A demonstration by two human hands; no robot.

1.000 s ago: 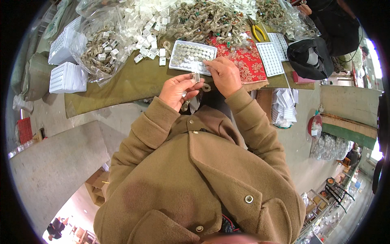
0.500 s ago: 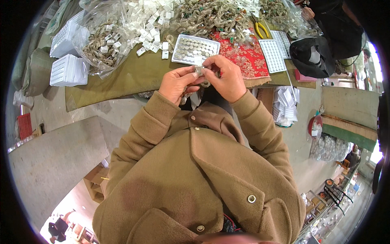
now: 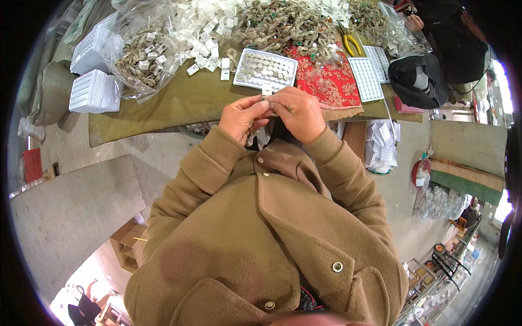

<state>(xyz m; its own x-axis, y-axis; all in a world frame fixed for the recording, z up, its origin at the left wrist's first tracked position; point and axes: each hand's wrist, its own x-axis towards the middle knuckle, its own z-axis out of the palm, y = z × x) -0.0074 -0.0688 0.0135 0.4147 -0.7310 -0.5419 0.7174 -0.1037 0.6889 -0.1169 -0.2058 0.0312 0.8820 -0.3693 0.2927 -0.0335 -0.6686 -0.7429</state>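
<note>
My left hand [image 3: 238,118] and my right hand [image 3: 302,115] meet in front of the table edge, fingertips pinched together. Between them is a small part, mostly covered by the fingers, whose kind I cannot make out. A small white plastic block [image 3: 266,89] shows just above the fingertips; whether it is held is unclear. Below my left fingers hangs a clear, wire-like strand [image 3: 251,140]. Just beyond the hands lies a white tray [image 3: 246,83] with rows of round silvery button-like pieces [image 3: 265,69].
White blocks [image 3: 206,41] and tangled clear-coated wires [image 3: 283,24] are heaped at the back. A plastic bag [image 3: 144,68] and stacked white trays [image 3: 95,92] stand left. Yellow-handled pliers [image 3: 353,44], red patterned cloth [image 3: 326,81] and a black bag [image 3: 417,81] lie right.
My right hand has closed in, its fingers now curled over the small part and touching my left fingertips. The white block sits slightly nearer the fingers. The whole view has shifted a little.
</note>
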